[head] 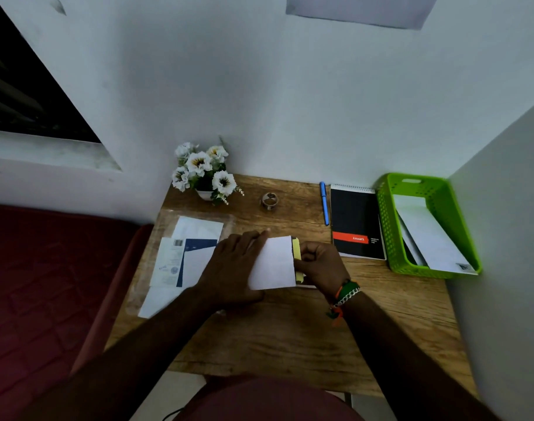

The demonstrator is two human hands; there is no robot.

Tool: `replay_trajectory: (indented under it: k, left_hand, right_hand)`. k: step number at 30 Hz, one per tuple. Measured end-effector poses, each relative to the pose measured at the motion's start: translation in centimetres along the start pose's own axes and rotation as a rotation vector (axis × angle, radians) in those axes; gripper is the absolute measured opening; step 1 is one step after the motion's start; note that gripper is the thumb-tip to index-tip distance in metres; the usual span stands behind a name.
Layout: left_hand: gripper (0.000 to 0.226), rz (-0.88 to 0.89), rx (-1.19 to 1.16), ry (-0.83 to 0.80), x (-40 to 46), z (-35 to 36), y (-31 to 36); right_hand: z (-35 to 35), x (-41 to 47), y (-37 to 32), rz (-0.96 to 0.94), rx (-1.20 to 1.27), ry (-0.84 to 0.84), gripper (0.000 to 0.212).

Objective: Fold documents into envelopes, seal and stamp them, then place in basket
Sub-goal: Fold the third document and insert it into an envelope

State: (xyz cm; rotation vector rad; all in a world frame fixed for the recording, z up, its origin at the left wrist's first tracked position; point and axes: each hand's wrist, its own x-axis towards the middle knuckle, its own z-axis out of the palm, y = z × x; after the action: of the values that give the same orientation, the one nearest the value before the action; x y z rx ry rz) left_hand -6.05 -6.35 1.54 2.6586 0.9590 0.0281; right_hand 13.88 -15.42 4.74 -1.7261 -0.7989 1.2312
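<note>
The left hand (229,262) lies flat with straight fingers on the left half of a white envelope (271,262), pressing it to the bench (290,335). The right hand (320,265) has its fingers curled at the envelope's right end, where a yellow strip (296,253) shows along the open edge. It seems to pinch that strip or the flap beside it, but exactly what the fingertips hold is hidden. The envelope sits near the middle of the bench, just left of a black notepad (355,221).

As a judgement, this envelope is at the sealing step: the document is probably already inside, since no loose folded sheet shows near the hands, and the yellow strip looks like the adhesive liner. The flap is not yet closed and no stamp is visible on the side facing up.

The green basket (387,226) at the far right already holds at least two white envelopes (432,238), so some of the job looks done. To the left, a loose pile of papers (183,256) lies partly in clear plastic, which suggests more documents remain. A tape roll (269,201) stands behind the hands, and a blue pen (324,205) lies beside the notepad. Nothing that is clearly a stamp is visible.
</note>
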Motion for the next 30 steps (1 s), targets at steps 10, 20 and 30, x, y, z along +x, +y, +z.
replay_trajectory:
  k: [10, 20, 30]
  left_hand:
    - [0.111, -0.03, -0.059, -0.013, -0.3, 0.1, -0.3]
    - [0.095, -0.149, -0.131, 0.044, 0.1, 0.4, -1.5]
    - [0.112, -0.223, -0.051, -0.016, 0.5, 0.6, -3.2]
  right_hand:
    - [0.3, 1.2, 1.8, -0.07, -0.258, 0.165, 0.009]
    - [-1.0, 2.7, 4.1, -0.028, -0.189, 0.291, 0.016]
    - [-5.5, 3.1, 8.5, 0.058, -1.067, 0.107, 0.061]
